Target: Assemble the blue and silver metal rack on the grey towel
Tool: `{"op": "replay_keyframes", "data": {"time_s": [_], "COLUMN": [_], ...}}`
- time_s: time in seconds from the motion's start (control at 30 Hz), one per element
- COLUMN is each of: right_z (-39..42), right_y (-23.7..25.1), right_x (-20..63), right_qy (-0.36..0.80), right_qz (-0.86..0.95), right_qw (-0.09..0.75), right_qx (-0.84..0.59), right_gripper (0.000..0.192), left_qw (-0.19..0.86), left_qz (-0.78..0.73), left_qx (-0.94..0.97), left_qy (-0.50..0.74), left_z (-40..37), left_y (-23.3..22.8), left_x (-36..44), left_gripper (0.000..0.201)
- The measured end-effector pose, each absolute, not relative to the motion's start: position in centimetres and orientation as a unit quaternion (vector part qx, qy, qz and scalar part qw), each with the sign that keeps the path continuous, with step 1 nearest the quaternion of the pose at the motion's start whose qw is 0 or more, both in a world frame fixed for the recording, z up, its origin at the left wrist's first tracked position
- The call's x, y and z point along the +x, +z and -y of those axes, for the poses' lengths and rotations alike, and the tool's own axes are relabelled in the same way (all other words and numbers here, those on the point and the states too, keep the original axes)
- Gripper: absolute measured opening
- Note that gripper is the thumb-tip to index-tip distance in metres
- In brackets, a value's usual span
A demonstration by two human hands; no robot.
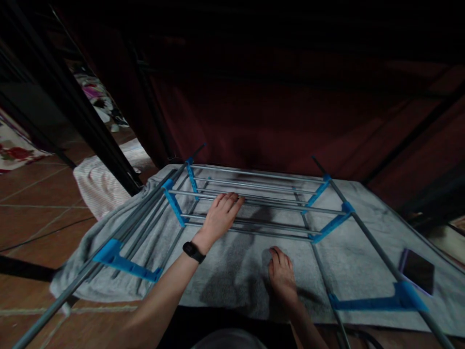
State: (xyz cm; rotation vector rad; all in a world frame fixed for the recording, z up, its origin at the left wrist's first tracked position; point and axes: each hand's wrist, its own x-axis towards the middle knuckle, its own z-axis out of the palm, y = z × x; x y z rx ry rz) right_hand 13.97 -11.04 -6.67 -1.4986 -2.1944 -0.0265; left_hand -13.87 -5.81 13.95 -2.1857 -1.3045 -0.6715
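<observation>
A rack of grey metal tubes with blue plastic brackets lies across a grey towel-like cloth. My left hand, with a dark watch on its wrist, reaches over the rack's middle. Its fingers bend over the upper crosswise tube, and their undersides are hidden. Nearer to me, my right hand rests on the cloth below the rack, fingers loosely bent and nothing visible in them. Long side tubes run towards me, bearing a blue bracket at left and another at right.
Several loose grey tubes lie along the left side. A phone rests on the cloth at right. Behind the rack hangs a dark red curtain. Dark posts and a striped cloth stand left, over a tiled floor.
</observation>
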Motion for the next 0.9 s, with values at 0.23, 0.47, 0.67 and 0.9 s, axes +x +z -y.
{"op": "replay_keyframes", "data": {"time_s": [0.23, 0.47, 0.67, 0.9], "right_z": [11.1, 10.9, 11.0, 11.0], "right_y": [-6.8, -6.6, -6.7, -7.1], "right_x": [13.8, 13.8, 13.9, 14.2], "right_qy": [-0.019, 0.017, 0.031, 0.023], "right_qz": [0.796, 0.786, 0.788, 0.794], "right_qw": [0.228, 0.221, 0.217, 0.216], "right_qx": [-0.561, -0.577, -0.575, -0.568], "right_gripper": [0.037, 0.040, 0.042, 0.043], "left_qw": [0.235, 0.060, 0.010, -0.107], "left_qz": [0.534, 0.636, 0.723, 0.760], "left_qx": [-0.725, -0.716, -0.592, -0.339], "left_qy": [-0.365, -0.281, -0.356, -0.545], "left_z": [9.2, 12.9, 14.6, 12.7], "left_y": [9.3, 3.9, 2.9, 1.3], "left_x": [-15.3, -17.6, -19.5, -21.7], "left_gripper": [0.047, 0.027, 0.030, 0.024]}}
